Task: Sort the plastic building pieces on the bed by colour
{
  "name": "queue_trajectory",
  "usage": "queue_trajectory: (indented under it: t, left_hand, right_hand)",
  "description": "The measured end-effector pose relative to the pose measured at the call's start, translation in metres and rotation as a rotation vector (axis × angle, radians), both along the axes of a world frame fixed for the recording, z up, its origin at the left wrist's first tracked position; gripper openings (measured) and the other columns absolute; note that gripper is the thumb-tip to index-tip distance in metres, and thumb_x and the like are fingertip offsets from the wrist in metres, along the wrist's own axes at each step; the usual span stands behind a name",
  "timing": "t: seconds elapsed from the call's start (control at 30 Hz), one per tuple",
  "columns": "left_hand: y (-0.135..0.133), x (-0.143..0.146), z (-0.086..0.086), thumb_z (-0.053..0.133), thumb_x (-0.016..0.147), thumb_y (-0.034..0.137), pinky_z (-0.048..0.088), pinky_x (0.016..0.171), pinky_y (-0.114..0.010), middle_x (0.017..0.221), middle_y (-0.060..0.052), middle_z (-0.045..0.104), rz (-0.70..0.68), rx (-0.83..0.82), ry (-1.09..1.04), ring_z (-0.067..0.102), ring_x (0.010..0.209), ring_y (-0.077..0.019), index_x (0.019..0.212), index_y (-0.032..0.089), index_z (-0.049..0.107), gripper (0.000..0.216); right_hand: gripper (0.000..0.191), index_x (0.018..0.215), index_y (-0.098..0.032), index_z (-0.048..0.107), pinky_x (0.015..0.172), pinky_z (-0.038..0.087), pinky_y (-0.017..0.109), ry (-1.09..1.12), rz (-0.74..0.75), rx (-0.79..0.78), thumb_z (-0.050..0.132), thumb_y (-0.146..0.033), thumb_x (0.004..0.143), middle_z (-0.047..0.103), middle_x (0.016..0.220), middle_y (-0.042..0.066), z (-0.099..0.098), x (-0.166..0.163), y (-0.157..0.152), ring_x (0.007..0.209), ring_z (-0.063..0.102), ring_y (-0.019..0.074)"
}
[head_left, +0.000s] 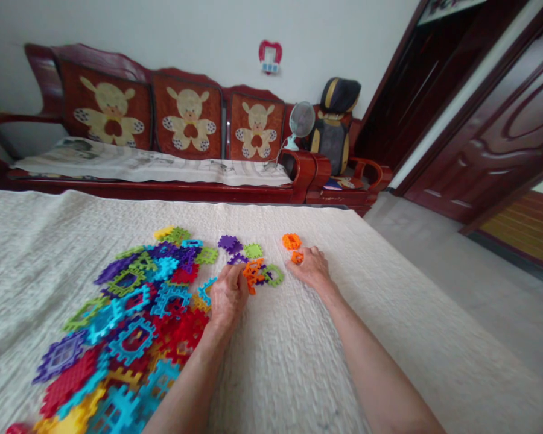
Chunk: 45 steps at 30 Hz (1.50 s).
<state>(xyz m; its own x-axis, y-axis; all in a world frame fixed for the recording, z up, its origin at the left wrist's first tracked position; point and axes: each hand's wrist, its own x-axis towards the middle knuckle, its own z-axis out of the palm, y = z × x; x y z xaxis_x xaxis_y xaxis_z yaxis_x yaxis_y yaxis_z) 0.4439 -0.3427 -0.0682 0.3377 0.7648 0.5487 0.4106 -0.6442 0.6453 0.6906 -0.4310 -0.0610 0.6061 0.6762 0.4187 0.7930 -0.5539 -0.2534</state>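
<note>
Orange interlocking plastic pieces (254,272) are gripped in my left hand (229,293), its fingers closed at their left side. These pieces are just right of a big heap of colourful interlocking pieces (131,337). My right hand (311,268) pinches a small orange piece (297,257) on the cloth. Just beyond it lies a stack of orange pieces (292,241). A green ring-like piece (274,275) rests between my hands. Farther back are a purple piece (230,243) and a light green square piece (253,250).
A cream textured cloth (298,361) covers the table. Behind it stands a red wooden sofa (199,191) with bear-patterned cushions (187,117). A small fan (301,120) and a chair with a massage cushion (330,141) are at the right, near a dark red door (493,114).
</note>
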Motion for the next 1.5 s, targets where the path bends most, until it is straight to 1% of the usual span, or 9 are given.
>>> queue_trajectory:
  t: [0.17,0.37,0.53,0.77,1.0,1.1,1.23,1.33,1.5]
  left_hand:
    - [0.000,0.001,-0.001,0.050,0.086,0.010,0.047,0.067,-0.024,0.083,-0.003,0.069,-0.009,0.010,-0.005,0.063,0.074,-0.0151,0.101,0.019,0.075,0.030]
    - [0.000,0.001,-0.001,0.051,0.086,0.009,0.046,0.066,-0.023,0.082,-0.002,0.069,-0.013,0.023,-0.007,0.063,0.072,-0.0145,0.100,0.019,0.075,0.030]
    - [0.000,0.000,0.001,0.051,0.087,0.010,0.046,0.066,-0.023,0.080,-0.003,0.068,-0.015,0.041,-0.046,0.063,0.072,-0.0146,0.099,0.018,0.075,0.027]
    - [0.001,0.000,0.000,0.049,0.090,0.013,0.047,0.067,-0.024,0.081,-0.004,0.069,0.021,0.033,-0.031,0.065,0.073,-0.0156,0.100,0.019,0.076,0.029]
    - [0.001,0.000,0.001,0.049,0.087,0.014,0.048,0.067,-0.025,0.079,-0.003,0.070,0.029,0.013,-0.063,0.065,0.071,-0.0154,0.096,0.020,0.077,0.029]
    - [0.003,0.001,0.001,0.051,0.084,0.015,0.051,0.069,-0.025,0.081,-0.004,0.073,0.057,-0.031,-0.130,0.067,0.074,-0.0162,0.094,0.019,0.077,0.028]
    - [0.010,0.002,-0.004,0.051,0.081,0.016,0.054,0.070,-0.027,0.083,-0.004,0.076,0.116,-0.145,-0.271,0.070,0.075,-0.0169,0.094,0.019,0.076,0.029]
    - [0.015,0.003,-0.008,0.048,0.081,0.015,0.055,0.070,-0.029,0.084,-0.004,0.076,0.134,-0.221,-0.348,0.070,0.071,-0.0166,0.096,0.018,0.076,0.032]
    - [0.012,0.005,-0.007,0.046,0.084,0.014,0.057,0.076,-0.031,0.087,-0.006,0.075,0.107,-0.093,-0.244,0.070,0.078,-0.0182,0.097,0.018,0.076,0.033]
  right_hand:
    - [0.039,0.089,-0.022,0.069,0.075,0.049,0.037,0.135,0.023,0.011,0.079,-0.050,0.063,0.065,0.088,0.009,0.009,0.012,0.003,0.081,0.062,0.0260]
    - [0.051,0.109,-0.018,0.061,0.092,0.047,0.043,-0.013,0.077,0.321,0.071,-0.052,0.074,0.065,0.108,0.014,0.010,0.000,0.013,0.102,0.059,0.0302]
    - [0.049,0.111,-0.016,0.059,0.090,0.043,0.044,-0.089,0.022,0.271,0.071,-0.048,0.075,0.064,0.109,0.016,0.004,-0.016,0.021,0.101,0.057,0.0316]
    - [0.054,0.114,-0.013,0.060,0.090,0.039,0.043,-0.080,-0.103,0.143,0.070,-0.052,0.078,0.063,0.109,0.016,0.010,-0.023,0.020,0.104,0.055,0.0320]
    - [0.054,0.113,-0.014,0.060,0.090,0.040,0.045,-0.073,-0.091,0.167,0.071,-0.049,0.074,0.062,0.110,0.017,0.006,-0.020,0.020,0.103,0.055,0.0331]
    - [0.048,0.113,-0.015,0.059,0.093,0.043,0.048,-0.091,0.027,0.270,0.069,-0.045,0.077,0.062,0.112,0.017,0.008,-0.019,0.018,0.105,0.056,0.0333]
    - [0.026,0.112,-0.019,0.060,0.096,0.048,0.044,-0.053,0.458,0.404,0.056,-0.029,0.088,0.065,0.109,0.013,0.014,-0.032,0.017,0.107,0.060,0.0274]
    - [0.025,0.113,-0.021,0.063,0.096,0.051,0.040,0.058,0.715,0.344,0.050,-0.022,0.091,0.068,0.109,0.011,0.017,-0.050,0.021,0.107,0.063,0.0240]
    - [0.035,0.125,-0.019,0.063,0.107,0.047,0.045,0.143,0.780,0.132,0.050,-0.022,0.093,0.067,0.129,0.013,0.013,-0.071,0.027,0.123,0.059,0.0253]
